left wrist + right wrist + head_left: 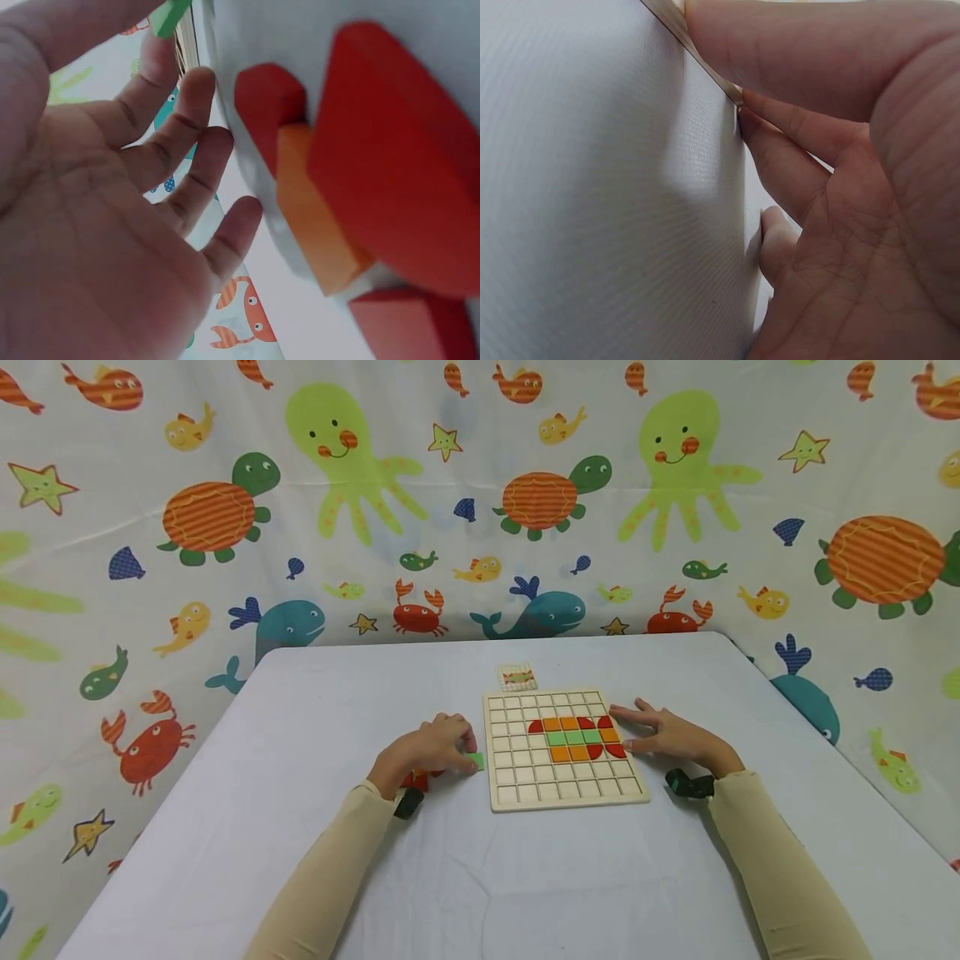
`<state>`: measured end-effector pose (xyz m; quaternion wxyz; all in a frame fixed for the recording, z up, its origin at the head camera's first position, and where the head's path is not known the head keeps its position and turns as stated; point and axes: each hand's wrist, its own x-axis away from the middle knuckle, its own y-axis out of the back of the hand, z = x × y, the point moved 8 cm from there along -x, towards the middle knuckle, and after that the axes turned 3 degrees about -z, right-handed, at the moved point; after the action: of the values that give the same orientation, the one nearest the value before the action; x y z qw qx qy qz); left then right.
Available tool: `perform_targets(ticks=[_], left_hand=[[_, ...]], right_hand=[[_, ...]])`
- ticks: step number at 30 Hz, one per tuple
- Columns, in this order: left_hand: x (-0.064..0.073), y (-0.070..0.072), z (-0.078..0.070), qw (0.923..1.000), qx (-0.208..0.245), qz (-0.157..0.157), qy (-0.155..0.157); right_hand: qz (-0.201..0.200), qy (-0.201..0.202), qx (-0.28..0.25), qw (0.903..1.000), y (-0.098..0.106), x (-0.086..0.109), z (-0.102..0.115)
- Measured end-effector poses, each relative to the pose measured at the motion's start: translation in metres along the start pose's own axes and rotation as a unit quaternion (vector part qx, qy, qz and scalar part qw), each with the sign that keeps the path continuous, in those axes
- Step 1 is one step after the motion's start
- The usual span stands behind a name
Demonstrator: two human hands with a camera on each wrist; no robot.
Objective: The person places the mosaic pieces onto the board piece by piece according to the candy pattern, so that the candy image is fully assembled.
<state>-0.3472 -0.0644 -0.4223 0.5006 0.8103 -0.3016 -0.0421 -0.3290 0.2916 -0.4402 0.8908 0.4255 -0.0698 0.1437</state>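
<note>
My left hand (437,743) pinches a green square tile (477,762) between thumb and index finger, just left of the wooden grid board (525,794). In the left wrist view, the green tile (172,16) shows at the top, and the other fingers are spread. Red pieces (415,780) lie partly hidden under that hand. On the board, orange tiles (561,724), light green tiles (573,737) and red curved pieces (536,727) form a fish-like shape. My right hand (675,737) rests at the board's right edge, fingers extended, fingertips right at the rim.
A small patterned card (517,677) lies behind the board. Close below the left wrist are a large red piece (390,157), an orange piece (319,210) and other red pieces. The white table (570,885) ends at a cloth (450,485) printed with sea animals.
</note>
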Motion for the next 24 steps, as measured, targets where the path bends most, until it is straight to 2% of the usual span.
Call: perform_targets(ticks=[4,8,10,14,19,24], left_hand=[[-0.001,0.000,0.003,0.9998,0.019,0.003,0.002],[-0.001,0.004,0.003,0.9962,0.085,0.002,-0.019],[0.000,0.007,0.001,0.9927,0.116,-0.006,-0.033],[0.000,0.014,0.003,0.9863,0.159,-0.033,-0.027],[-0.002,0.018,0.009,0.9718,0.230,-0.054,-0.001],[-0.005,0.021,0.010,0.9533,0.292,-0.076,-0.003]], right_hand=[[0.001,-0.002,-0.005,1.0000,-0.001,0.000,-0.002],[0.001,-0.005,-0.008,1.0000,-0.002,0.000,0.000],[0.002,-0.005,-0.008,1.0000,-0.002,0.001,0.000],[0.002,-0.005,-0.007,1.0000,-0.001,0.001,0.000],[0.002,-0.005,-0.003,1.0000,-0.001,-0.001,-0.003],[0.000,-0.004,-0.001,1.0000,0.000,-0.002,-0.003]])
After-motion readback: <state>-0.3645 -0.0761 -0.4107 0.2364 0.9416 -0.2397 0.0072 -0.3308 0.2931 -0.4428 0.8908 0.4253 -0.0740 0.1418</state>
